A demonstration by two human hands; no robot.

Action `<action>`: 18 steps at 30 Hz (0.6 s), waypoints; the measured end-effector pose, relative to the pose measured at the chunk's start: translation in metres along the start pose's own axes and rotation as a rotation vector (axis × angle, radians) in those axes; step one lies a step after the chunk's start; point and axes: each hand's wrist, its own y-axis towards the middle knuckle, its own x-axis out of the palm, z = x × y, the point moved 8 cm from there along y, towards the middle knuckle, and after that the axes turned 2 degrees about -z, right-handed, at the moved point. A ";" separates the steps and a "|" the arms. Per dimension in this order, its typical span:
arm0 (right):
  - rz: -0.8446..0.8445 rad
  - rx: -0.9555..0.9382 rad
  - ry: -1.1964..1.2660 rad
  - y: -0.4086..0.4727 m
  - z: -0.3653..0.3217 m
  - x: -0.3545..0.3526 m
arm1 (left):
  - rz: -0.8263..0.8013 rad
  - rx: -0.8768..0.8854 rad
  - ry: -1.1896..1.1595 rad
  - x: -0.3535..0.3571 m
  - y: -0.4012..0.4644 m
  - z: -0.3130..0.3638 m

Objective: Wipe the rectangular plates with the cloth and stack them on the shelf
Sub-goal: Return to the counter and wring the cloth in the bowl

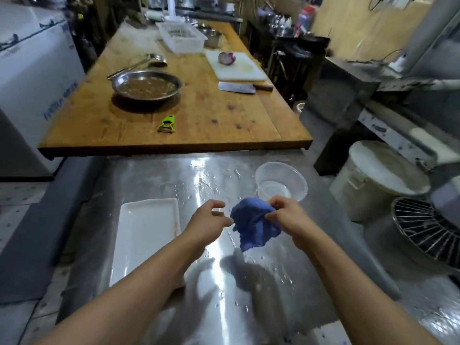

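Rectangular white plate (145, 235) lies lower left on wet steel counter (199, 175): likely glazed, slick, breakable; best gripped by long rims. Right hand (286, 215) pinches limp blue cloth (254, 226) at centre; left hand (206, 220) loosely curled, empty, just beside cloth. Shelf not visible; other plates unseen.

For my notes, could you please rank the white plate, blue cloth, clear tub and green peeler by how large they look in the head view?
1. White plate
2. Clear tub and blue cloth: alike; the cloth is bunched, so unsure
3. Green peeler, though it lies farther off
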 end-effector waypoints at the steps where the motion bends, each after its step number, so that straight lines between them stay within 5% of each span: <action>1: 0.003 -0.024 0.014 -0.002 -0.008 -0.008 | -0.034 0.027 0.016 0.007 0.004 0.010; 8: 0.016 -0.140 0.182 0.017 -0.033 -0.043 | -0.326 0.012 0.005 0.059 0.025 0.051; 13: 0.009 -0.169 0.230 0.043 -0.026 -0.066 | -0.288 -0.089 -0.211 0.073 0.056 0.057; 18: -0.396 -0.245 0.267 0.061 -0.018 -0.069 | -0.137 -0.116 -0.294 0.087 0.089 0.073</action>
